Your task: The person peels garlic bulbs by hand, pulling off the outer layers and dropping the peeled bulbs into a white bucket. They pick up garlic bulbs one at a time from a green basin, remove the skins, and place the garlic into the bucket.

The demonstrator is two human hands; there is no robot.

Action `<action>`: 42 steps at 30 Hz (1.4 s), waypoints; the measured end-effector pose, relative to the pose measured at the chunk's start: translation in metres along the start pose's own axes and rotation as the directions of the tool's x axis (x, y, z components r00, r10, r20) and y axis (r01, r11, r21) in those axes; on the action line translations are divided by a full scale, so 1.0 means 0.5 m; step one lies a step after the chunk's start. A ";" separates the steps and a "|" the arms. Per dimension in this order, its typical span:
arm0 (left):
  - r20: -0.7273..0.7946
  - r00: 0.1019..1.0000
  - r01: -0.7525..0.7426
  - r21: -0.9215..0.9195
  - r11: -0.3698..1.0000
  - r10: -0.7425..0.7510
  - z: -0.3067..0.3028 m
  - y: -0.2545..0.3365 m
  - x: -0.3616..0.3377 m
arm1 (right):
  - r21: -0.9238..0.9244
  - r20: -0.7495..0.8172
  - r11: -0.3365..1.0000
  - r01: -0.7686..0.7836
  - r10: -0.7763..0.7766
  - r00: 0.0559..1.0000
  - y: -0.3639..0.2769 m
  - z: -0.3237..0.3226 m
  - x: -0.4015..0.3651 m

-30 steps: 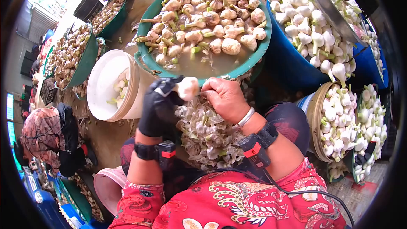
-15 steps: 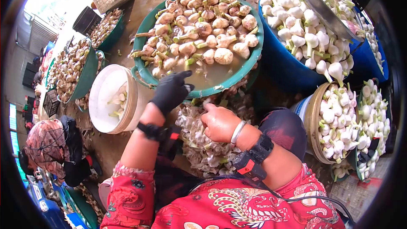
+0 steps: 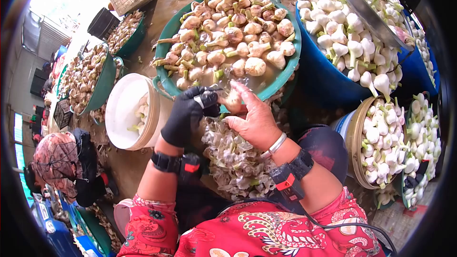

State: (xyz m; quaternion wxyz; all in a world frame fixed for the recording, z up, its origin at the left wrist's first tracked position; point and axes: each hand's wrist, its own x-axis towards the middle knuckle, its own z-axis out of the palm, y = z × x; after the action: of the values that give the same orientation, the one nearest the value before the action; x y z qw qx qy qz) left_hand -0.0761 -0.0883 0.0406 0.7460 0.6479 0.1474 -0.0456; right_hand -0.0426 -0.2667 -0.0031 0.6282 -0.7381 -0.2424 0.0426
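Observation:
My left hand [image 3: 188, 114], in a black glove with a pale band around one finger, is closed at the stalk side of a garlic bulb [image 3: 232, 101]. My right hand [image 3: 256, 120], bare and with a bracelet at the wrist, grips the same bulb from the other side between thumb and fingers. Both hands meet at the near rim of a green tub [image 3: 164, 33], where unpeeled garlic bulbs [image 3: 233, 34] lie in murky water. Below them is a heap of loose garlic skins [image 3: 233, 157].
A white bucket [image 3: 124, 96] with a few peeled bulbs lies tilted at left. To the right stand a blue barrel [image 3: 318, 78] and a bucket [image 3: 354, 147], both full of white garlic. More garlic fills green tubs [image 3: 97, 85] at far left, near a person in a patterned head covering [image 3: 54, 162].
My left hand has drawn back from the tub's edge, its pointing finger now curled. My right hand has risen from the skins, and a garlic bulb now shows between both hands.

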 end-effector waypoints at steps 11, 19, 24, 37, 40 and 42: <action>-0.061 0.997 -0.058 -0.312 0.948 0.041 0.021 -0.066 -0.076 | 0.534 0.198 0.815 -0.225 0.138 0.970 -0.018 0.029 -0.019; 0.026 1.000 0.006 -0.350 0.937 0.003 0.008 -0.060 -0.088 | 0.663 0.463 0.469 -0.583 0.355 0.812 -0.002 0.013 -0.012; 0.031 0.991 -0.129 -0.100 0.987 0.133 0.017 -0.038 -0.098 | 0.625 0.315 0.635 -0.453 0.326 0.891 -0.012 0.015 -0.018; -0.074 0.977 -0.182 0.219 0.959 0.202 0.002 -0.100 -0.070 | 0.626 0.311 0.611 -0.484 0.373 0.874 0.011 0.050 -0.035; -0.054 0.951 -0.241 0.486 0.840 0.304 0.013 -0.087 -0.078 | 0.569 0.358 0.555 -0.607 0.496 0.791 0.004 0.030 -0.026; -0.039 0.982 -0.172 0.242 0.955 0.187 0.010 -0.092 -0.085 | 0.557 0.423 0.413 -0.721 0.606 0.674 -0.010 0.023 -0.022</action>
State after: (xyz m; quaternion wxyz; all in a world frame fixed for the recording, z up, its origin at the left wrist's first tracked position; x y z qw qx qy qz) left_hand -0.1276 -0.1055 0.0093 0.6594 0.7441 0.1041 0.0250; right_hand -0.0581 -0.2604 -0.0033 0.7626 -0.4784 0.0564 0.4317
